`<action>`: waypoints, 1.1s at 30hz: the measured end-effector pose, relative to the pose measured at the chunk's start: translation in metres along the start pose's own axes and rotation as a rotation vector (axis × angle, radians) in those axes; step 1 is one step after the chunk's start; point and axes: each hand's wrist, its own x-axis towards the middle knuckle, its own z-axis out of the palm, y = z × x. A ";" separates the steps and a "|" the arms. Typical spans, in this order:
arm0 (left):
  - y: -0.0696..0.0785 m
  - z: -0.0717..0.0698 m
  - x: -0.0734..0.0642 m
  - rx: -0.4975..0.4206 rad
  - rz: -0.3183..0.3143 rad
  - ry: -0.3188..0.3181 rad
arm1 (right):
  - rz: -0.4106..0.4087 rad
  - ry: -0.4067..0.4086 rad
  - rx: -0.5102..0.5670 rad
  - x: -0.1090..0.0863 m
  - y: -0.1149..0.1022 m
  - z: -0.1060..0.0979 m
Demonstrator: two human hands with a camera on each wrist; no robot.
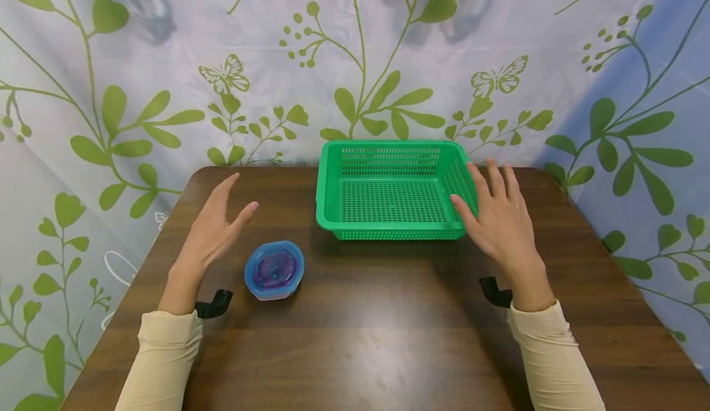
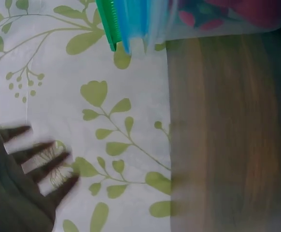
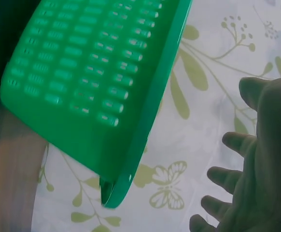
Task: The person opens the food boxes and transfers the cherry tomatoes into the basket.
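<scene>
A tub with a blue lid (image 1: 275,270) stands on the left half of the table; in the left wrist view the clear tub (image 2: 217,21) shows red and pink contents through its wall. My left hand (image 1: 209,233) is held over the table up and left of it, fingers spread, holding nothing. At the back middle sits a green slotted basket (image 1: 391,229) with nothing in it. My right hand (image 1: 501,223) hovers by the basket's right side, overlapping its rim in the head view, with spread fingers and nothing in the palm. The right wrist view shows these fingers (image 3: 225,176) apart from the basket wall.
The brown wooden table (image 1: 355,343) has rounded back corners. Right behind it hangs a white curtain (image 1: 266,41) printed with green leaves and butterflies. Black wrist mounts (image 1: 215,304) stick out inward from both forearms.
</scene>
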 end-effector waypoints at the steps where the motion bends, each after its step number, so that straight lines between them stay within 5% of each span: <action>1: -0.002 0.000 -0.001 -0.023 0.013 -0.024 | -0.013 0.012 0.006 0.000 -0.002 0.001; 10: -0.011 0.007 -0.012 -0.259 0.167 -0.125 | -0.124 0.138 0.088 0.005 -0.023 0.014; 17: -0.020 0.011 -0.023 -0.334 0.186 -0.221 | -0.281 0.213 0.179 0.011 -0.056 0.028; 23: -0.028 0.020 -0.032 -0.328 0.174 -0.322 | -0.395 0.178 0.232 0.012 -0.090 0.042; 33: -0.031 0.030 -0.042 -0.387 0.199 -0.366 | -0.552 0.061 0.337 0.007 -0.147 0.062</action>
